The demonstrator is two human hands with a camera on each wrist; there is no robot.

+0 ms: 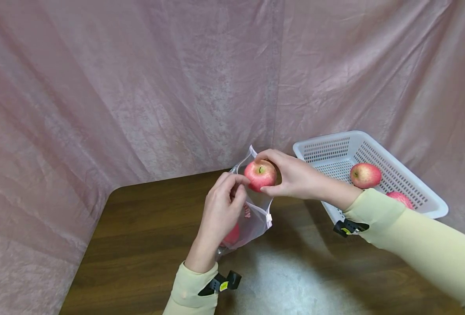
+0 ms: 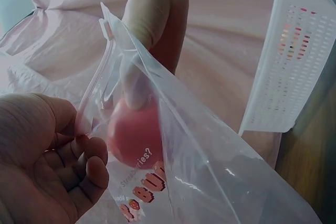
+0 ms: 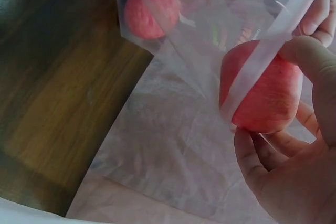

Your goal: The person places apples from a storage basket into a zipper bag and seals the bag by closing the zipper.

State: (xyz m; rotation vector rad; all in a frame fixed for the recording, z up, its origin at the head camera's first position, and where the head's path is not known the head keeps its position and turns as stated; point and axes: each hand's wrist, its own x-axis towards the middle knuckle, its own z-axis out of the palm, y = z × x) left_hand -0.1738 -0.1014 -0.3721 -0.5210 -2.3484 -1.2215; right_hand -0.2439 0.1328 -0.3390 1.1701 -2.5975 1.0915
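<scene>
Head view: red apple (image 1: 260,177) gripped in right hand's (image 1: 297,175) fingers at mouth of translucent slider zip bag (image 1: 256,225), left hand (image 1: 221,210) pinching its edge, two bagged apples (image 3: 151,17) lower down, white perforated basket (image 1: 330,168) rightward holding basket apples (image 1: 366,175).

Seemingly a curtained recording corner: pink drapes (image 1: 201,87) left and far of a wooden table (image 1: 149,227), wrist-worn cameras (image 1: 234,280)
</scene>
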